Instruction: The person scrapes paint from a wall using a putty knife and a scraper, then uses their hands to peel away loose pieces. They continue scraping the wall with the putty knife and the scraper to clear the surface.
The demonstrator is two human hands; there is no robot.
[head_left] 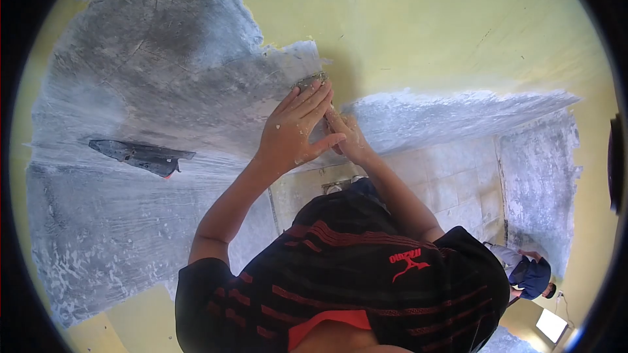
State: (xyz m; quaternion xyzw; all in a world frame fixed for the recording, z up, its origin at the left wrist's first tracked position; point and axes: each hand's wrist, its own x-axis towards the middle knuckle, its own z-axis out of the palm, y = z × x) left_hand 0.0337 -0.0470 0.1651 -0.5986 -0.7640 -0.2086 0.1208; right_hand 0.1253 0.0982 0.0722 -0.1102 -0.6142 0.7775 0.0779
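My left hand [291, 127] lies flat with its fingers stretched out, pressing over a flat scraper [311, 80] against the wall. Crumbs of old paint cling to the scraper's visible edge and to my skin. Just to the right, my right hand [350, 137] is closed around the scraper's lower part, which my fingers mostly hide. The tool sits on the border between bare grey plaster [216, 85] and yellow paint [405, 33]. Ragged paint edges show just beside its tip.
A dark, torn-looking piece [140, 157] is at the left on the grey wall. Another person in dark blue [533, 274] is at the far right, near a bright white panel [551, 325]. Floor tiles [451, 176] lie below.
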